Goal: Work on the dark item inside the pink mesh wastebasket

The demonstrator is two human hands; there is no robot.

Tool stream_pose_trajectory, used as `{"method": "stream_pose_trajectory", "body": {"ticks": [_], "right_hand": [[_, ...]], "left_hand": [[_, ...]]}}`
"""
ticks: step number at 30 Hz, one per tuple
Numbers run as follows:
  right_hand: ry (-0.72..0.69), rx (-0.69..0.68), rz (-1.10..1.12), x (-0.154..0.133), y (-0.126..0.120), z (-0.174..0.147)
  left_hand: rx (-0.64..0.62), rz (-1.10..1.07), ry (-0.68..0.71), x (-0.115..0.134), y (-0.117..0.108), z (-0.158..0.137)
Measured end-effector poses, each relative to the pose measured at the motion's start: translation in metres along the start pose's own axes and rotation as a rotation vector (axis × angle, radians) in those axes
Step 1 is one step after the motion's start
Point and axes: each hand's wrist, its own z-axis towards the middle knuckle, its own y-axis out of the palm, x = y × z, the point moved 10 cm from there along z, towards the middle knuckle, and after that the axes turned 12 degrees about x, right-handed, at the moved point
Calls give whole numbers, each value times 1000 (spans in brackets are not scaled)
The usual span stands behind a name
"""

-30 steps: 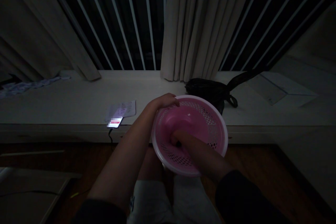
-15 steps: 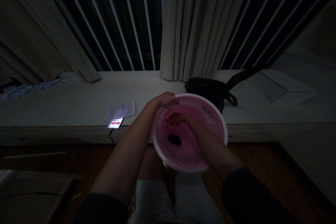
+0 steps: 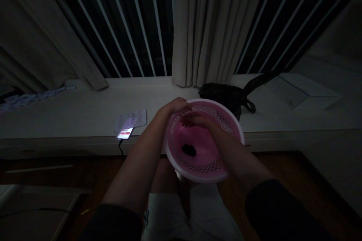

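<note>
A round pink plastic basket point(image 3: 207, 175) with a pale rim and lattice sides is tilted toward me above my lap. My left hand point(image 3: 178, 105) is closed over its far left rim. Inside the basket, my right hand point(image 3: 194, 119) reaches toward the far left wall with fingers stretched out, holding nothing I can see. Whether the fingertips touch the wall is too dark to tell. A small black item point(image 3: 189, 150) lies in the basket below the right hand; its kind cannot be made out.
Behind the basket, a black bag point(image 3: 223, 92) with a strap rests on the white ledge point(image 3: 158, 92). To the left lie papers point(image 3: 138, 118) and a lit phone point(image 3: 126, 133) with a cable. A pale box point(image 3: 308, 92) stands at right. Curtains point(image 3: 203, 26) hang before railings.
My right hand has moved slightly up and right inside the basket, toward its far wall. The left hand keeps its hold on the rim.
</note>
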Motion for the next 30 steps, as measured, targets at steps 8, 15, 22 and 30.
{"method": "stream_pose_trajectory", "body": {"ticks": [8, 15, 22, 30], "right_hand": [[-12, 146, -32, -7, -14, -1], [-65, 141, -88, -18, -9, -13], [-94, 179, -33, -12, -9, -7], [-164, 221, 30, -8, -5, 0]], "left_hand": [[-32, -43, 5, -1, 3, 5], [-194, -166, -37, -1, 17, -3], [-225, -271, -39, 1, 21, -6], [-236, -341, -55, -4, 24, -7]]}}
